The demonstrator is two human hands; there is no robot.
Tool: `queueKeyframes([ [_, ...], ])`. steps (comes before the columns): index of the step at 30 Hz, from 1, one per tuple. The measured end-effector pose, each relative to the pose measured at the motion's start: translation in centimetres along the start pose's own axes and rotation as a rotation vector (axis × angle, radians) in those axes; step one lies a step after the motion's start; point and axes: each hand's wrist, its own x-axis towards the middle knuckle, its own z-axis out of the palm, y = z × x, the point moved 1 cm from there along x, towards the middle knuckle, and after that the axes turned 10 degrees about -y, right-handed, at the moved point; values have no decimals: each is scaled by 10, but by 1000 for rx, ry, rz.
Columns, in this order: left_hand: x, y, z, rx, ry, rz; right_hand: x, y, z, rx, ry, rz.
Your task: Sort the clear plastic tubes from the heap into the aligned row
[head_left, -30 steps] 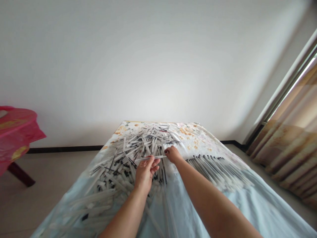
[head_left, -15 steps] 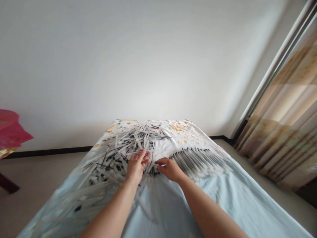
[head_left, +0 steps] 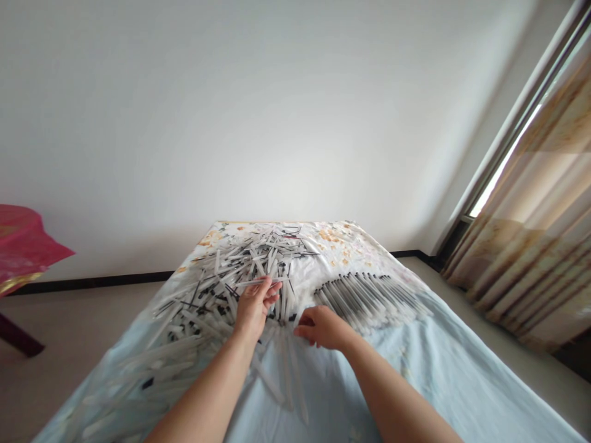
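A large loose heap of white and black pen tubes (head_left: 221,289) covers the left and middle of a table under a pale blue and floral cloth (head_left: 415,369). My left hand (head_left: 253,306) rests on the heap and pinches one thin white tube (head_left: 256,282) between thumb and fingers. My right hand (head_left: 323,326) lies lower, fingers curled down on the cloth at the heap's near edge; what it holds is hidden. To its right, a neat row of tubes (head_left: 369,295) lies side by side.
A white wall stands behind the table. A red-covered table (head_left: 23,246) is at the far left. Beige curtains (head_left: 540,246) hang at the right. The floor is pale with a dark skirting line.
My right hand has pulled back toward me from the far side of the heap to its near edge. The left hand keeps the white tube. The view has shifted slightly.
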Motion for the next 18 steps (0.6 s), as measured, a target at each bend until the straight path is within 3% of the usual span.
queueKeyframes([
  [4, 1, 2, 1, 5, -5, 10, 3, 2, -7, -192, 262, 25],
  [8, 1, 4, 1, 14, 0, 7, 16, 3, -4, -279, 317, 15],
  [12, 0, 5, 0, 13, 5, 11, 23, 2, -1, -257, 280, -28],
  [16, 0, 6, -2, 6, 12, 11, 18, 4, -4, -180, 88, -136],
  [18, 1, 6, -2, 7, 19, 5, 15, 8, -7, -144, 54, -147],
])
